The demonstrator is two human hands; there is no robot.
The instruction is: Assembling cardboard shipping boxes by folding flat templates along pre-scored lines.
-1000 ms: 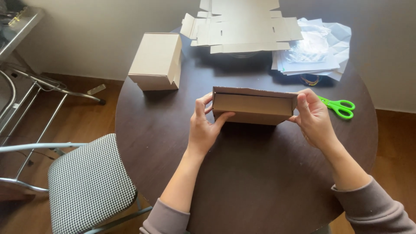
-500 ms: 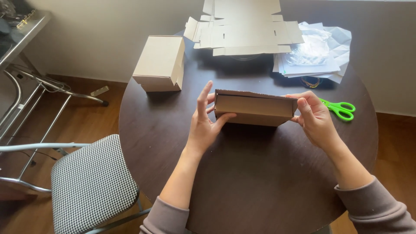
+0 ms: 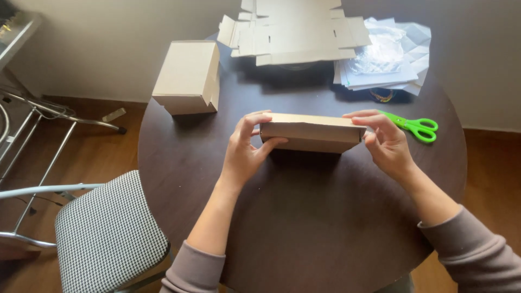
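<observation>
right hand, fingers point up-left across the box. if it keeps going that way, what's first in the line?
Probably the flat unfolded cardboard sheets at the table's far edge, past the box the right hand holds; depth is unclear.

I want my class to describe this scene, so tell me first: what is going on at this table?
A person seated at a round dark table holds a flat brown cardboard box by its two ends, the left hand on one end and the right hand on the other. A second, closed cardboard box stands at the back left. Unfolded box blanks and clear plastic bags on papers lie at the far edge, with green scissors beside the right hand.
</observation>
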